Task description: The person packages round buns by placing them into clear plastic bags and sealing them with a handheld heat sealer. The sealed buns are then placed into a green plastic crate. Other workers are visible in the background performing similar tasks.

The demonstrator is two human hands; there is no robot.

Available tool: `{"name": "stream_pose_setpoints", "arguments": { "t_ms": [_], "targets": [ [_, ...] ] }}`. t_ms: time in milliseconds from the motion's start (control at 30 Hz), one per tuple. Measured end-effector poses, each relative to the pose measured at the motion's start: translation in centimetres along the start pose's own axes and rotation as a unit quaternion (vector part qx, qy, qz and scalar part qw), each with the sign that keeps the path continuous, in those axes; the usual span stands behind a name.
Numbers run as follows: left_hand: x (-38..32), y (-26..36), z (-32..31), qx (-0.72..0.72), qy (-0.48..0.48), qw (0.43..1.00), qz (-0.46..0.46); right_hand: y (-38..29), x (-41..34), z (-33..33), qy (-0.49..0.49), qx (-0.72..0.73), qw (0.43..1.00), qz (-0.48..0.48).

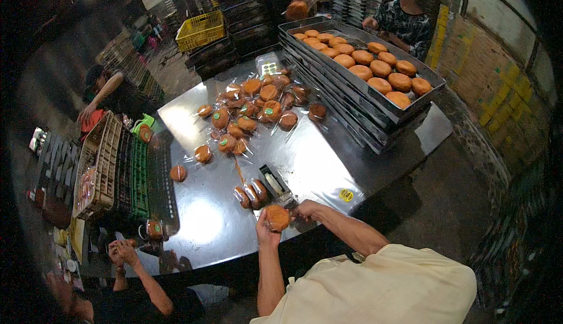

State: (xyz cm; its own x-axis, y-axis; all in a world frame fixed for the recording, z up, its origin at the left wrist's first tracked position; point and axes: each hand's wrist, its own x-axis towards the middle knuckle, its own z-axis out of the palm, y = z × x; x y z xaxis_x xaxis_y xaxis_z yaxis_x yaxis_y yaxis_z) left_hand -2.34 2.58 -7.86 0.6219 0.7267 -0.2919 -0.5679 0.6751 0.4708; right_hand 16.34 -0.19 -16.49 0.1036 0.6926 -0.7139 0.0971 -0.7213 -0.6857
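In the head view, my left hand (266, 232) grips a round golden-brown bun (277, 218) in clear plastic film at the table's near edge. My right hand (308, 210) is just right of that bun, fingers bent; whether they pinch the film is too small to tell. Right beyond both hands stands a tape dispenser (275, 183) with a pale roll. Several wrapped buns (251, 194) stand on edge in a row at its left. Farther up the metal table (202, 218) lies a heap of wrapped buns (246, 108), some bearing green stickers.
Stacked dark baking trays (347, 108) rise at the right back; the top one holds unwrapped buns (380, 66). Plastic crates (99, 170) stand at the left. Another person's hands (123, 251) work at lower left. Two more people are farther off. A plastic sheet (325, 165) lies right of the dispenser.
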Motion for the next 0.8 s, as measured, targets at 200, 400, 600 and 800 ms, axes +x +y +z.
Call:
{"name": "stream_pose_setpoints", "arguments": {
  "t_ms": [200, 400, 600, 800],
  "targets": [
    [1.5, -1.1, -1.9, -0.030, 0.061, 0.998, 0.013, -0.2, 0.6, -2.0, 0.177, -0.268, 0.938, -0.131],
    [1.5, -2.0, -2.0, -0.060, 0.044, 0.997, -0.016, -1.8, -0.5, -4.9, 0.112, -0.316, 0.933, -0.130],
    [1.3, -2.1, 0.4, -0.078, 0.069, 0.995, 0.007, -1.0, 0.2, -6.7, 0.086, -0.302, 0.931, -0.187],
    [1.5, -2.2, 0.2, -0.074, 0.085, 0.993, 0.023, -1.4, -0.7, -6.1, 0.155, -0.290, 0.932, -0.154]
  ]
}}
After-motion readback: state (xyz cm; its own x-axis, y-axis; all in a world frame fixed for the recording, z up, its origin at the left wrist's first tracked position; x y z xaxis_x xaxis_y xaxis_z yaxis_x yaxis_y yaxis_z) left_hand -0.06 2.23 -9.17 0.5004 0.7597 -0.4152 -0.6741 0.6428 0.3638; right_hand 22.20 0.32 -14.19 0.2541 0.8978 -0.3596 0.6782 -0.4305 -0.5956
